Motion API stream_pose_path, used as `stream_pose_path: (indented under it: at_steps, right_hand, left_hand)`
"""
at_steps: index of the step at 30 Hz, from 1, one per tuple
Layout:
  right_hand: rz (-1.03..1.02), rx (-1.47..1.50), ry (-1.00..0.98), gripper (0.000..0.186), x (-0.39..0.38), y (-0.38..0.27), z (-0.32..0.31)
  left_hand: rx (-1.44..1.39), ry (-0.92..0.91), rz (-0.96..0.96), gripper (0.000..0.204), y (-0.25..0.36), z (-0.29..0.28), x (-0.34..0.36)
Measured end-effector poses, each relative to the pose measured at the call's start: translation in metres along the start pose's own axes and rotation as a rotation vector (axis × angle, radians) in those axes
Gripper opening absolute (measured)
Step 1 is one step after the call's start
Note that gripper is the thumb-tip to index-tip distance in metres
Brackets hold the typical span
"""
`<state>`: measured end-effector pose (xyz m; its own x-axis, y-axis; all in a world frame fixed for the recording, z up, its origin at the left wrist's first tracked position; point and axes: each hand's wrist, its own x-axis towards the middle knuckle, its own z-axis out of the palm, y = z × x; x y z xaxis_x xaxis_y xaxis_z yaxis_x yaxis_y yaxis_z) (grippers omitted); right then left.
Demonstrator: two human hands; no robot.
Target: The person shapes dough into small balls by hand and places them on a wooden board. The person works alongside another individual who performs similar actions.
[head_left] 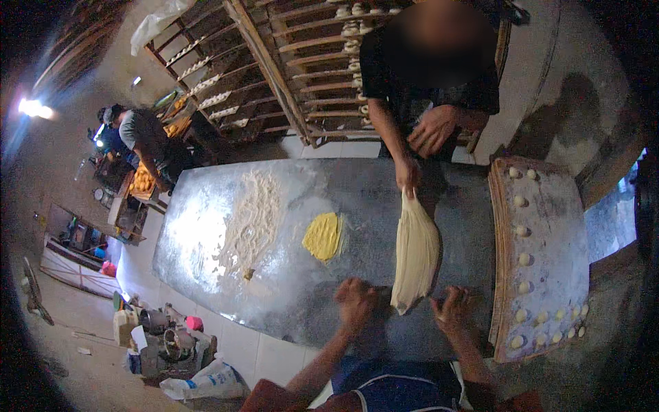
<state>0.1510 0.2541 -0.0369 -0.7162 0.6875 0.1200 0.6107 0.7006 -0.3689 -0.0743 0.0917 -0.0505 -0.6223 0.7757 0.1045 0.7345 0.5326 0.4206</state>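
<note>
A long pale strip of dough [417,254] lies lengthwise across the dark metal-topped table [343,275], its near end between my hands. My left hand [355,302] is over the table to the left of that end, apart from the dough, fingers loosely spread. On the other side my right hand [453,312] is open, its thumb close to the dough's edge; I cannot tell whether it touches. Across the table a co-worker's hand [408,175] grips the far end of the strip. A soft yellow mass [322,237] sits to the left of the dough.
Pale paste or flour [250,220] is smeared over the table's left part. At right, stacked wooden boards [549,254] carry several small dough balls [524,259]. Racks [322,75] stand behind the co-worker. Another person [147,141] works at far left; a machine [175,340] stands lower left.
</note>
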Motion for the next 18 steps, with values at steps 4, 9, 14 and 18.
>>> stream_pose_path:
  at_steps: [4, 9, 14, 18]
  right_hand:
    - [-0.162, -0.028, 0.208, 0.051, -0.053, -0.007, 0.043]
    - [-0.100, 0.043, 0.180, 0.050, -0.014, 0.058, 0.013]
    - [-0.341, -0.111, 0.353, 0.049, -0.045, 0.024, 0.075]
    - [-0.290, 0.199, 0.108, 0.049, -0.087, 0.099, 0.055]
  left_hand:
    - [-0.131, -0.283, -0.025, 0.046, 0.041, 0.012, -0.044]
    - [-0.198, -0.538, 0.066, 0.036, -0.012, -0.037, 0.008]
    - [-0.288, -0.105, -0.014, 0.025, -0.028, 0.056, -0.047]
    - [-0.284, -0.270, 0.276, 0.024, -0.049, 0.005, -0.032]
